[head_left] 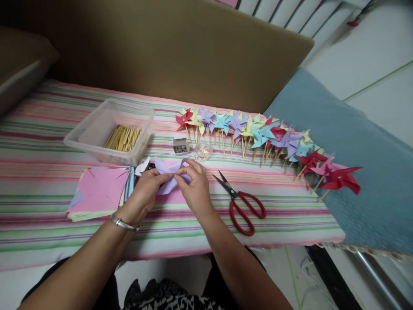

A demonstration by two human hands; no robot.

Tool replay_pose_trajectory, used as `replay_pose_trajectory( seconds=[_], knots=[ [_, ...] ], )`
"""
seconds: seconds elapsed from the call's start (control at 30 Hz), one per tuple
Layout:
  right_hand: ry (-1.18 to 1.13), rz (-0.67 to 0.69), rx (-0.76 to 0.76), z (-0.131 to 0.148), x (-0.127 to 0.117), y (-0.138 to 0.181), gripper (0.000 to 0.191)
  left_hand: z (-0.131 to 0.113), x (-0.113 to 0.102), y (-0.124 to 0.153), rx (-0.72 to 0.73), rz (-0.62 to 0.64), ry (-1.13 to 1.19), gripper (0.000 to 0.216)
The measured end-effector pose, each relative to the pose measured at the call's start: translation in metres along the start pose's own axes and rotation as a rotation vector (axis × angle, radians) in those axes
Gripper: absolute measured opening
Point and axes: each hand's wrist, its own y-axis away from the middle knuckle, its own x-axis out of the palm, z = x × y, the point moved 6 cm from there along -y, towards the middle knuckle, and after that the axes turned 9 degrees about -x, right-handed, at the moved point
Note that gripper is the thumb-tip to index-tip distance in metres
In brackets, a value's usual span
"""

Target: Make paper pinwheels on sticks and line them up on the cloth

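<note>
A purple paper pinwheel (167, 186) with its corners folded toward the middle is held between my two hands. My left hand (150, 185) pinches it from the left, thumb at its centre. From the right, my right hand (195, 183) grips the same paper, thumb and forefinger meeting the left thumb near the middle. Whether a pin is between the fingertips I cannot make out. Pink paper (176, 197) lies beneath the hands. Just beyond them stand a small open box of pins (181, 148) and a round clear dish (203, 151) with small pale bits in it.
A clear plastic tub (88, 129) holds several short wooden sticks (122, 137). Cut paper squares (100, 189) are stacked at the left. Open red-handled scissors (240, 202) lie on the right of the striped cloth (38, 172). Finished pinwheels (263, 135) line the back right.
</note>
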Motion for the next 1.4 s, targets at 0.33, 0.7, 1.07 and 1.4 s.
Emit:
replay_pose_trajectory(
  seconds=[0.33, 0.7, 1.07, 1.4],
  knots=[
    [0.020, 0.031, 0.081, -0.004, 0.001, 0.000, 0.009, -0.001, 0.001, 0.002, -0.002, -0.050, 0.009, 0.016],
    [-0.202, 0.088, 0.279, -0.016, 0.004, -0.001, 0.010, -0.001, 0.003, 0.003, 0.002, -0.026, 0.023, 0.019],
    [-0.359, 0.026, 0.273, -0.018, 0.004, -0.003, 0.014, 0.003, 0.003, 0.000, -0.020, 0.036, 0.041, 0.021],
    [-0.351, 0.103, 0.344, -0.020, 0.008, 0.001, 0.014, -0.001, 0.002, 0.003, -0.009, -0.033, 0.006, 0.018]
  ],
)
